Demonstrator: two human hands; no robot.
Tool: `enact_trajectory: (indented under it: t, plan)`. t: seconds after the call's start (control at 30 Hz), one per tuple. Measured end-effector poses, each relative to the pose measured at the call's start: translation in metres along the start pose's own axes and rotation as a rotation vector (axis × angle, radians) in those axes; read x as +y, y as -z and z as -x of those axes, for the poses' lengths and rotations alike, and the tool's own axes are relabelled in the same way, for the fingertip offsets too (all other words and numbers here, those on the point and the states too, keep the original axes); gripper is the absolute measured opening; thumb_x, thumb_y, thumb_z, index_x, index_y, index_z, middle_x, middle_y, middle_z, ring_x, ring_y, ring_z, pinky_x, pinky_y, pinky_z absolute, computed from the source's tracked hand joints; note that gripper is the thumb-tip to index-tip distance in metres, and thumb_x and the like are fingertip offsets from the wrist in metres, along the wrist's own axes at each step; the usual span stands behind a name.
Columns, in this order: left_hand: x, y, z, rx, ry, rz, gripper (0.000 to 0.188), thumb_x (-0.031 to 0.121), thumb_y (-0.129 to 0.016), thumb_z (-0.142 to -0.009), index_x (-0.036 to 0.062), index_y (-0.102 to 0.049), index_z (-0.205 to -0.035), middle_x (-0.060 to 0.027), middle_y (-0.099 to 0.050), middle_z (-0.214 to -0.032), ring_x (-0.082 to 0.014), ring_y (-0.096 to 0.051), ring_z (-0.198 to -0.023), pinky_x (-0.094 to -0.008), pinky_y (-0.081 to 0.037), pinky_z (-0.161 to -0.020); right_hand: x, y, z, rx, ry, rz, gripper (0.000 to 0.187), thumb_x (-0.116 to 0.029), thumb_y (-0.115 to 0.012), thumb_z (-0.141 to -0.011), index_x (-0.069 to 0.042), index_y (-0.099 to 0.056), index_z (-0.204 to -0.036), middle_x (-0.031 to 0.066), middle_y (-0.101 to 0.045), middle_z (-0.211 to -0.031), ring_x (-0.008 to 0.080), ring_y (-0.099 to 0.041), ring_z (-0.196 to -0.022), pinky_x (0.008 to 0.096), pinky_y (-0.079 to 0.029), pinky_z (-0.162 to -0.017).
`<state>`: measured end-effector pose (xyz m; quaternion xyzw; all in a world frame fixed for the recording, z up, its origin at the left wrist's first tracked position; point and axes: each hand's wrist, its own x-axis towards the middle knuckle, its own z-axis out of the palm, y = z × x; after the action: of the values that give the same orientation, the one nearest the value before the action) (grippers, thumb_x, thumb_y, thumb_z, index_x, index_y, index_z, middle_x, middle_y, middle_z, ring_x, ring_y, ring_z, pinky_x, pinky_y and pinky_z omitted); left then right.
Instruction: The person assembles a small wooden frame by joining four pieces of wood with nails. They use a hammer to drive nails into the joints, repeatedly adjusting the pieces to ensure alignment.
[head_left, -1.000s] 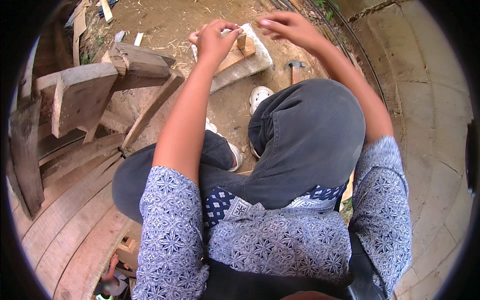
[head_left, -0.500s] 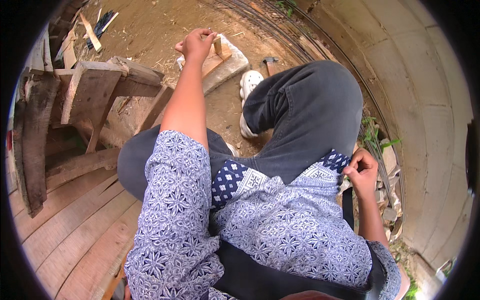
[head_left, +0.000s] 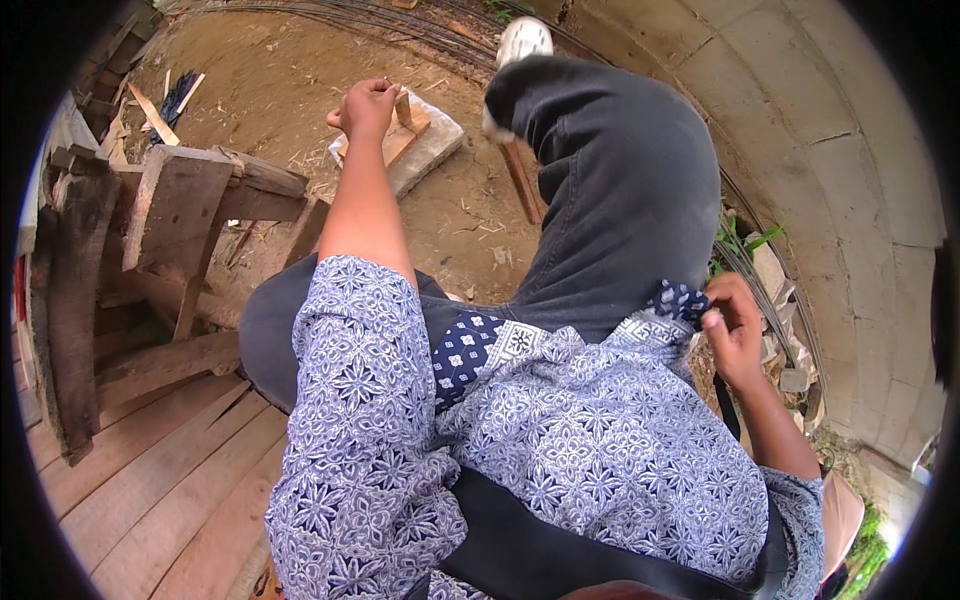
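My left grip point(head_left: 364, 110) is pinched closed at the fingertips on a small slim item point(head_left: 387, 80), too tiny to identify, just beside an upright wooden block point(head_left: 404, 110); whether I touch the block, I cannot tell. The block stands on a flat wooden piece point(head_left: 398, 146), which rests on a pale stone slab point(head_left: 434, 152) on the bare dirt ground point(head_left: 450, 240). My right grip point(head_left: 737, 332), well apart, curls at the navy hem point(head_left: 679, 299) of my patterned shirt point(head_left: 560, 430); whether it is closed on the cloth, I cannot tell. Beyond the slab, 1 white shoe point(head_left: 525, 40) shows at the end of my dark trouser leg point(head_left: 625, 170), near a narrow brown bar point(head_left: 523, 182). To my left are a rough timber frame point(head_left: 175, 212) and long planks point(head_left: 170, 490); to my right, a curving grey-brown wall point(head_left: 840, 190) and green leaves point(head_left: 760, 238).
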<state>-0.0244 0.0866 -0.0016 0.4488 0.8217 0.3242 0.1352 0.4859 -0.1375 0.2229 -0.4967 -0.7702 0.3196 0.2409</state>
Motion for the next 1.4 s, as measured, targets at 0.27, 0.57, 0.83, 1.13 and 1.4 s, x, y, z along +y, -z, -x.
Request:
enact_trajectory:
  t: [0.27,0.57,0.83,1.13,1.4]
  plan:
    - [-0.003,-0.013,-0.013,0.029,-0.039,-0.098,0.026,0.049,-0.076,-0.082,0.0257,-0.08,-0.095,0.0034,-0.075,-0.092,-0.0155,-0.066,-0.09,-0.0407,-0.026,-0.09,0.019,-0.028,0.005,-0.094,-0.445,-0.123,0.06,0.009,-0.06,-0.085,-0.009,-0.048,-0.141,-0.0001,-0.054,-0.086,0.0009,-0.047,-0.06,0.0192,-0.038,-0.051]
    - [0.02,-0.009,0.003,0.0,0.001,-0.02,0.019,0.038,-0.076,-0.086,0.02,-0.079,-0.092,-0.0037,-0.073,-0.081,-0.02,-0.062,-0.088,-0.0386,-0.025,-0.092,0.051,-0.029,0.013,-0.046,-0.17,0.036,0.013,0.005,-0.063,-0.083,0.001,-0.063,-0.095,0.0034,-0.053,-0.076,0.009,-0.05,-0.072,0.024,-0.039,-0.063]
    - [0.012,-0.003,0.006,-0.038,-0.034,-0.07,0.027,0.049,-0.076,-0.082,0.0268,-0.079,-0.096,-0.0001,-0.075,-0.097,-0.019,-0.066,-0.094,-0.0415,-0.026,-0.096,0.025,-0.002,0.039,-0.287,-0.266,0.034,0.009,0.001,-0.063,-0.083,-0.001,-0.054,-0.081,0.0051,-0.055,-0.076,0.0136,-0.052,-0.069,0.0281,-0.041,-0.06]
    - [0.005,0.005,0.007,-0.04,-0.048,0.019,0.036,0.055,-0.077,-0.08,0.0237,-0.079,-0.098,0.0013,-0.074,-0.092,-0.0156,-0.065,-0.089,-0.0384,-0.026,-0.096,0.065,0.029,-0.014,0.304,-0.158,-0.39,0.033,-0.028,-0.056,-0.103,-0.006,-0.057,-0.078,-0.0005,-0.05,-0.068,0.0066,-0.041,-0.053,0.0237,-0.034,-0.048]
    - [-0.002,0.034,0.018,-0.041,-0.02,-0.018,0.04,0.058,-0.078,-0.077,0.0236,-0.079,-0.098,0.0032,-0.072,-0.089,-0.0137,-0.064,-0.084,-0.0382,-0.028,-0.094,-0.079,-0.021,-0.298,-0.153,0.294,-0.033,0.029,-0.036,-0.063,-0.099,-0.01,-0.065,-0.086,-0.0047,-0.051,-0.067,0.0057,-0.049,-0.065,0.0232,-0.038,-0.058]
